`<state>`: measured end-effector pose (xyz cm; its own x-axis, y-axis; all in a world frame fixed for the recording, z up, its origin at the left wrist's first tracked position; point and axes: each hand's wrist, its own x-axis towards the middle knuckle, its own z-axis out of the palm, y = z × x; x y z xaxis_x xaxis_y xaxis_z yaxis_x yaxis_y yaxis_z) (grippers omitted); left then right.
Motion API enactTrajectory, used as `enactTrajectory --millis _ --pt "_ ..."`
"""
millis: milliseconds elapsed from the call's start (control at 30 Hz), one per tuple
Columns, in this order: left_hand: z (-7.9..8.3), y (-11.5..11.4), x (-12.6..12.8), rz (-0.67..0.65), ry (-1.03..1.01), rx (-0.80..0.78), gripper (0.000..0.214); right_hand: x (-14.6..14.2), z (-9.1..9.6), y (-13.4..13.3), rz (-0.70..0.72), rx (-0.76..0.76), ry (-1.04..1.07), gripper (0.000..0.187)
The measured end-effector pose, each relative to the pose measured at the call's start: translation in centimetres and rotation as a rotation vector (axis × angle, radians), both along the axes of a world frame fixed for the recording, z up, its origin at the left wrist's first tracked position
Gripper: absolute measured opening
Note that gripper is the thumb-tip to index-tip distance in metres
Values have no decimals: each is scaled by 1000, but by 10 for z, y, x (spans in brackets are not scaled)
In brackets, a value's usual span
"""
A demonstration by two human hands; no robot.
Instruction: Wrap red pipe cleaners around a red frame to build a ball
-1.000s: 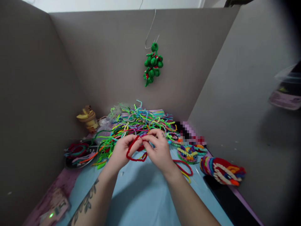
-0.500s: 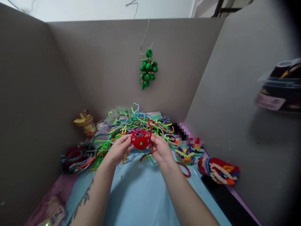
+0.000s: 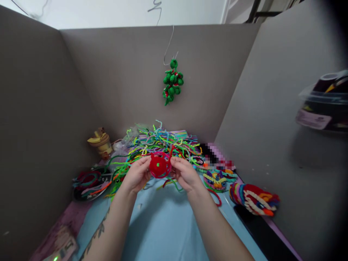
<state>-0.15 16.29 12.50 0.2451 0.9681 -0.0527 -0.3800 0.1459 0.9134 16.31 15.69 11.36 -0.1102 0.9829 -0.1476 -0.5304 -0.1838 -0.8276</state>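
A small round red pipe-cleaner piece (image 3: 160,165) with a green dot at its middle is held up between both hands above a light blue mat (image 3: 163,224). My left hand (image 3: 137,174) pinches its left rim and my right hand (image 3: 185,174) pinches its right rim. A loose red end sticks up from the top of the piece. Just behind the hands lies a big heap of pipe cleaners (image 3: 160,143) in many colours.
Grey partition walls close in the desk on three sides. A green pipe-cleaner bunch (image 3: 172,81) hangs on a wire hook at the back wall. A dark dish of coils (image 3: 89,181) lies left, a yellow jar (image 3: 100,140) behind it, woven colourful pieces (image 3: 252,197) right.
The red pipe cleaner, a loose open loop a second ago, is now a tight round coil lifted between both hands. The view has tilted up slightly.
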Motion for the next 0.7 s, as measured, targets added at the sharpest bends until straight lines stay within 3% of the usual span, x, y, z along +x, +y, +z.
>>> enactTrajectory --millis 167,300,333,400,467,700 --pt "-4 0 4 113 24 108 50 -4 -6 4 -116 63 -81 26" --pt "-2 -5 4 428 436 483 54 -7 -9 5 -229 188 -182 24" --pt "1 -8 3 453 560 596 53 -8 -9 5 -252 214 -188 24" --pt "7 -15 4 366 754 789 48 -10 -6 2 -279 239 -154 25" --pt "12 -20 5 291 839 875 45 -13 -2 -2 -267 238 -81 25" --pt "9 -22 6 225 842 850 48 -18 15 -14 -86 139 215 26"
